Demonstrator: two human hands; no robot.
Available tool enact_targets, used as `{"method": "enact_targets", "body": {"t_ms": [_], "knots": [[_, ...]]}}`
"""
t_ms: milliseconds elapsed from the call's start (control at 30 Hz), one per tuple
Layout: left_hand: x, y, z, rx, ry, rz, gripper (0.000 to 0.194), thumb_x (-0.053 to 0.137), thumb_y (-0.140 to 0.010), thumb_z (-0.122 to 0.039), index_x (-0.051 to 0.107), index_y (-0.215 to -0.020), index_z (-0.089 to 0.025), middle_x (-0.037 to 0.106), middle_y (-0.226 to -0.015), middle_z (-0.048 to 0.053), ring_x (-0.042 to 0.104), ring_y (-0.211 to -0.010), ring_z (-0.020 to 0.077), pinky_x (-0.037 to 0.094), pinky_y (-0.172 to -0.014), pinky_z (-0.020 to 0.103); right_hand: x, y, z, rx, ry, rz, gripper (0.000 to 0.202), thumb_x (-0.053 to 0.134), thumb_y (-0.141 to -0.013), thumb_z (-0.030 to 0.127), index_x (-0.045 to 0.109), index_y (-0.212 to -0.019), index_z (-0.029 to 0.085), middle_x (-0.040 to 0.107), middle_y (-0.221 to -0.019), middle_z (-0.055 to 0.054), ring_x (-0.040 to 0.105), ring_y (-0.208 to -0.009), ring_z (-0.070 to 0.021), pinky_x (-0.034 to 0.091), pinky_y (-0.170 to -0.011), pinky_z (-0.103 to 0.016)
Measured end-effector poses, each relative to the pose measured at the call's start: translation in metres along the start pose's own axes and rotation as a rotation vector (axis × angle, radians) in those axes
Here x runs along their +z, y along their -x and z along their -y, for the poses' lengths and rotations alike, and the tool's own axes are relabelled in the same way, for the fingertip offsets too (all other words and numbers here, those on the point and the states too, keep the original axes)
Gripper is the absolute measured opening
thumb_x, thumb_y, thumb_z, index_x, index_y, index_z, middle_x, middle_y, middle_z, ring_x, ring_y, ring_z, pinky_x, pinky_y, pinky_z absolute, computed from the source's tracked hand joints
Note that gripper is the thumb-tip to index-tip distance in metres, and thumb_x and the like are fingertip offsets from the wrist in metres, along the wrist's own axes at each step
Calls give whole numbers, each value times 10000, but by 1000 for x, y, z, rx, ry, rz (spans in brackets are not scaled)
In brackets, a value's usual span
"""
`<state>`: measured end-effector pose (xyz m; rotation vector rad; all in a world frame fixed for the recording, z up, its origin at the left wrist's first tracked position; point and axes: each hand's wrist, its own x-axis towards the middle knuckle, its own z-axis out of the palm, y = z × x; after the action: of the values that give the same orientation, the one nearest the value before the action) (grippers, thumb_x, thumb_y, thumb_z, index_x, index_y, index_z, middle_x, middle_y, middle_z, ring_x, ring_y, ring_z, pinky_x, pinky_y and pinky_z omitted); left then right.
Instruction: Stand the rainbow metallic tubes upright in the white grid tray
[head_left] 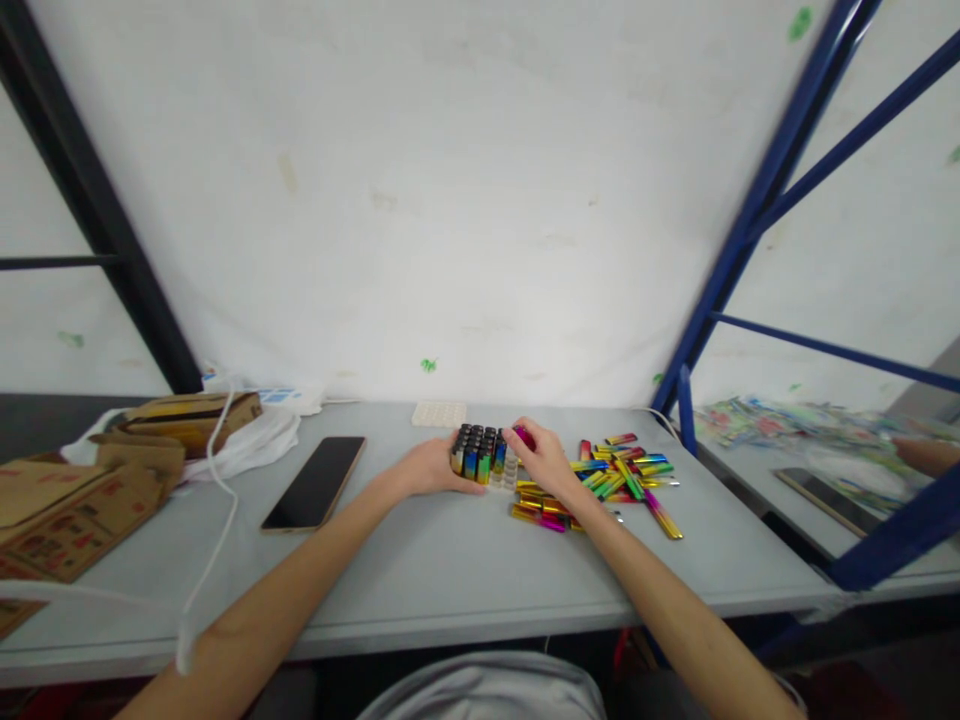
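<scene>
Upright lighters point(478, 455) with black tops and shiny rainbow bodies stand in rows in a clear plastic tray point(504, 478). My left hand point(437, 468) is closed around the left side of this tray, its thumb along the front. Cells at the tray's right end are free of lighters. Over that end, my right hand point(544, 458) pinches a magenta lighter point(524, 434) between thumb and fingers. Beside and partly behind my right forearm lies a loose pile of metallic lighters point(626, 472) in gold, green, blue, red and magenta.
A pale tray point(439, 414) with cells lies near the wall. To the left are a dark phone point(315, 484), an opened cardboard box point(75, 490), white plastic and a white cable point(217, 480). A blue metal frame point(739, 250) borders the grey table's right side.
</scene>
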<state>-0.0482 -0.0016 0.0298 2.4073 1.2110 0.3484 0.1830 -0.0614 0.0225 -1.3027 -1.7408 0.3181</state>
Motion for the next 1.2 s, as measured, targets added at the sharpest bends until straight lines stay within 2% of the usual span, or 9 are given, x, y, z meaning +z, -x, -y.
{"method": "enact_targets", "body": {"t_ms": [133, 267, 333, 533, 633, 800, 900, 1033, 1200], "knots": [[1, 0, 1, 17, 11, -2, 974, 828, -571, -718, 553, -1379, -248, 766, -1170, 71, 714, -1068, 341, 544, -865, 357, -11, 3, 9, -133, 107, 75, 316, 458, -1050, 484, 605, -1015, 206, 599, -764, 12, 555, -707, -165, 393, -692, -275], [2, -1, 3, 24, -1, -17, 974, 819, -571, -735, 549, -1373, -253, 767, -1158, 72, 718, -1047, 336, 541, -847, 356, -17, 2, 11, -280, 147, 94, 303, 483, -1055, 451, 639, -1030, 193, 643, -977, -67, 597, -905, -193, 451, -840, -305], [2, -1, 3, 10, -18, -9, 973, 813, -571, -741, 551, -1368, -250, 772, -1133, 72, 721, -1036, 342, 542, -835, 358, -19, 2, 13, -307, 159, 117, 316, 513, -1043, 464, 659, -979, 191, 640, -957, -68, 592, -885, -192, 461, -836, -309], [2, -1, 2, -5, -19, -9, 995, 817, -553, -748, 549, -1374, -254, 775, -1133, 63, 719, -1053, 341, 545, -836, 351, -25, 1, 16, -256, 171, 70, 385, 585, -996, 497, 639, -773, 189, 612, -724, -21, 538, -667, -161, 416, -667, -281], [2, -2, 2, 2, -27, -4, 1009, 807, -558, -765, 544, -1378, -239, 776, -1117, 73, 722, -1043, 348, 549, -822, 357, -25, 1, 14, -163, 129, 185, 361, 616, -978, 482, 652, -768, 191, 638, -638, 6, 544, -580, -142, 397, -618, -262], [3, -2, 3, 11, -27, -9, 1015, 799, -557, -771, 541, -1378, -233, 779, -1091, 73, 724, -1021, 348, 543, -816, 360, -23, 1, 8, -79, 133, 261, 285, 665, -946, 441, 702, -832, 182, 719, -681, -15, 617, -602, -152, 417, -621, -248], [3, -2, 3, 8, -33, -9, 1022, 797, -556, -776, 534, -1376, -226, 777, -1082, 79, 727, -1005, 347, 541, -809, 361, -24, 2, 6, -80, 114, 297, 315, 677, -932, 467, 710, -805, 181, 711, -669, -11, 603, -588, -146, 396, -592, -240], [3, -1, 3, 21, -24, -19, 1019, 798, -560, -768, 529, -1383, -231, 772, -1105, 78, 729, -998, 343, 539, -807, 361, -20, 3, 5, -103, -5, 380, 340, 714, -898, 521, 729, -873, 183, 705, -681, 3, 600, -601, -141, 394, -588, -231], [2, -1, 1, 12, -33, -12, 993, 799, -568, -759, 540, -1367, -229, 776, -1083, 72, 725, -1008, 342, 537, -785, 350, -8, -2, 2, -145, 163, 250, 463, 604, -960, 600, 667, -786, 175, 665, -645, -5, 547, -563, -130, 349, -569, -237]]}}
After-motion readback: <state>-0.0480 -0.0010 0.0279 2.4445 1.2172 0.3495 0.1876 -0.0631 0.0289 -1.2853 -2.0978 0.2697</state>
